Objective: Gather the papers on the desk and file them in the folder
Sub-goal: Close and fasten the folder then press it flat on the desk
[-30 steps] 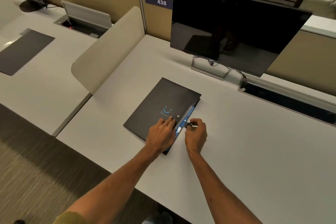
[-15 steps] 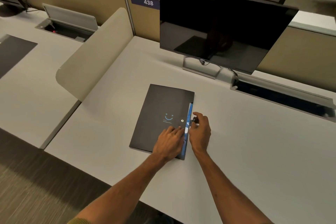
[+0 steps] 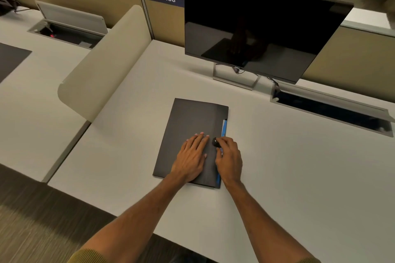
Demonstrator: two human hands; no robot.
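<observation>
A black folder (image 3: 188, 117) lies closed on the white desk (image 3: 299, 166), just in front of me. A thin blue and white strip of papers (image 3: 223, 127) shows along its right edge. My left hand (image 3: 192, 156) rests flat on the cover, fingers spread and pointing away from me. At the folder's right edge, my right hand (image 3: 229, 158) pinches a small round black clasp (image 3: 215, 142) between thumb and fingers. No loose papers are visible on the desk.
A dark monitor (image 3: 256, 28) stands behind the folder on a metal foot. An open cable tray (image 3: 329, 109) is set into the desk at the right. A beige curved divider (image 3: 106, 66) borders the left side, and the desk's front edge is close to me.
The folder has turned straight toward me. A black flap now covers the blue smiley logo. My right hand moved the clasp leftward onto the cover; my left hand stayed flat on it.
</observation>
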